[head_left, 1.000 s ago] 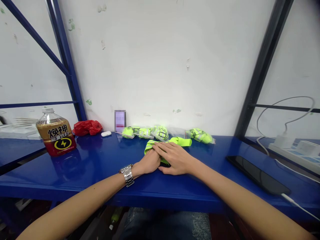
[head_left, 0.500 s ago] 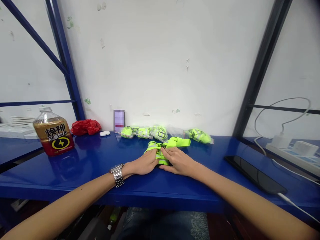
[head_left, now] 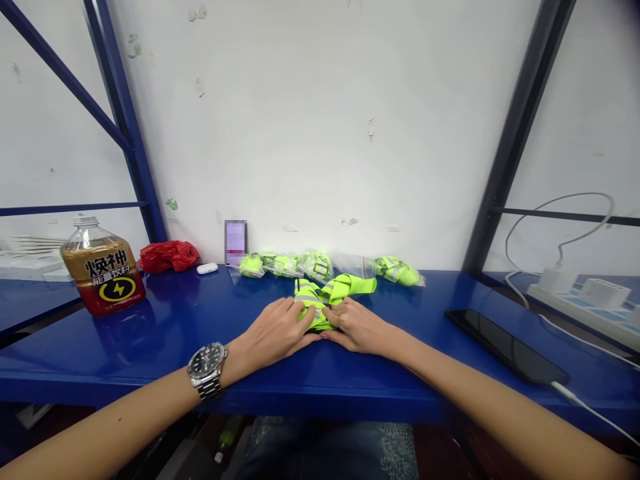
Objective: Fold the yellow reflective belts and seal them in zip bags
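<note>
A neon-yellow reflective strap (head_left: pixel 313 297) with grey stripes lies folded in a bundle on the blue table. One wide loop of it sticks out to the right, past my right hand. My left hand (head_left: pixel 277 327), with a metal watch on the wrist, grips the left and near side of the bundle with bent fingers. My right hand (head_left: pixel 357 325) pinches the right side, its fingertips close to those of the left. Both thumbs are low at the front edge of the folds. The part between the fingers is partly hidden.
Behind lie several clear bags (head_left: pixel 316 265) of similar yellow straps and a propped phone (head_left: pixel 235 241). A large drink bottle (head_left: pixel 103 270), red plastic bag (head_left: pixel 170 256) and white case (head_left: pixel 207 268) stand left. Right are a charging phone (head_left: pixel 505 345) and a power strip (head_left: pixel 590 303).
My left hand has turned knuckles-up and shifted left, bringing the watch face into view. The folds between my hands look flatter. My right hand keeps its pinch, fingers slightly more curled.
</note>
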### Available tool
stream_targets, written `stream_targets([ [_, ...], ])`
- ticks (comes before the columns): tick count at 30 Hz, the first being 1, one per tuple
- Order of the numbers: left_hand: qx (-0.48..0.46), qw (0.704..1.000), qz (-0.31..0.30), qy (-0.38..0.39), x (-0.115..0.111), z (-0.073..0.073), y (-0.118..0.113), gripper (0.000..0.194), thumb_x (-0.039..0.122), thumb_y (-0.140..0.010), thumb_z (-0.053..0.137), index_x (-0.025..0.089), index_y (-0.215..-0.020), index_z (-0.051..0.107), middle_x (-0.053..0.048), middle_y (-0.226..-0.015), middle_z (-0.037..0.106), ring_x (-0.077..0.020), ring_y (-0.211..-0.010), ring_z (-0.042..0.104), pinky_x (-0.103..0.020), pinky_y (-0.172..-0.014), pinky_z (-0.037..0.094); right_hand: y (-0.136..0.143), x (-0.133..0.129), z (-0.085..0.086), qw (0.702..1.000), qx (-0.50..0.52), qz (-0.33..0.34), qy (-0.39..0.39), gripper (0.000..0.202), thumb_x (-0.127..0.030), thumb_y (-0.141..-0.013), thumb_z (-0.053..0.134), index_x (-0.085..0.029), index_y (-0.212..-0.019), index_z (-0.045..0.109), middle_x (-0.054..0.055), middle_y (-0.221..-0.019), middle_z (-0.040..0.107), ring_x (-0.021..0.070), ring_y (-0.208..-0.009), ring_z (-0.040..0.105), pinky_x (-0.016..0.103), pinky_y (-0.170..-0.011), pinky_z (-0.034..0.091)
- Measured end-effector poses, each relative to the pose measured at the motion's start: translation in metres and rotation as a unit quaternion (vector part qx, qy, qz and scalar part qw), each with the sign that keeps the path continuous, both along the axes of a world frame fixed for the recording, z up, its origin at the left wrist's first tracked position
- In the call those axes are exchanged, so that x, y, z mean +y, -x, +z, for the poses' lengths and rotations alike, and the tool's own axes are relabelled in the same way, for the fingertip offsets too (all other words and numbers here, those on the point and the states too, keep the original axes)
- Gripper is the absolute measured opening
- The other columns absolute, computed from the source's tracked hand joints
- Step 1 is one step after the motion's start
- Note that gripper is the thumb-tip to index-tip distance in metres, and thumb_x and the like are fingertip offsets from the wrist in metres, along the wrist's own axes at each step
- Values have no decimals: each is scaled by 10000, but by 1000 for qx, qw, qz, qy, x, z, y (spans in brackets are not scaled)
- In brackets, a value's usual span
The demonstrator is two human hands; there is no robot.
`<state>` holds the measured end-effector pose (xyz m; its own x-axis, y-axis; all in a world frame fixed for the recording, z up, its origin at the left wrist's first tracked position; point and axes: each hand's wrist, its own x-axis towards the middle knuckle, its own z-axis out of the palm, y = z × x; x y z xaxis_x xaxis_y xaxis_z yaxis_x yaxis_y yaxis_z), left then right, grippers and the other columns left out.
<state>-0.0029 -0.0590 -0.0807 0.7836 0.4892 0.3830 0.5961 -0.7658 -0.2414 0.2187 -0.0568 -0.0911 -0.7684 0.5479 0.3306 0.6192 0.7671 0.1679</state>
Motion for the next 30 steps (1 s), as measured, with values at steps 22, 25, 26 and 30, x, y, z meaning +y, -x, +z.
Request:
stream_targets([
  [22,26,995,-67,73,28,-12,-1,518,446,-988,233,146,-1395,347,-121,-1399,451,-265,-1360,312,-429,-1136,198,-56,-26,9,978,130,-142,78,616,-317,-802,602,-155,-1378,455,163,-1266,586,309,-1096,595,423,-901,489],
  [25,25,995,-64,72,28,-13,-1,516,451,-989,223,163,-1401,336,-110,-1412,442,-260,-1368,301,-431,-1136,195,-58,-25,13,977,113,-148,102,578,-309,-764,643,-139,-1306,535,149,-1145,656,295,-1004,636,392,-848,510],
  [26,25,995,-64,73,28,-13,-1,516,453,-989,219,168,-1403,334,-107,-1415,440,-257,-1370,299,-428,-1136,195,-58,-25,15,979,99,-147,104,591,-285,-740,660,-139,-1300,540,155,-1162,643,304,-1032,620,396,-852,506],
  [30,28,994,-61,85,28,-13,0,537,462,-989,200,154,-1409,329,-112,-1437,414,-254,-1384,274,-415,-1146,173,-60,-27,22,983,55,-127,117,588,-154,-718,637,-158,-1298,539,153,-1138,629,284,-1005,614,373,-811,506],
])
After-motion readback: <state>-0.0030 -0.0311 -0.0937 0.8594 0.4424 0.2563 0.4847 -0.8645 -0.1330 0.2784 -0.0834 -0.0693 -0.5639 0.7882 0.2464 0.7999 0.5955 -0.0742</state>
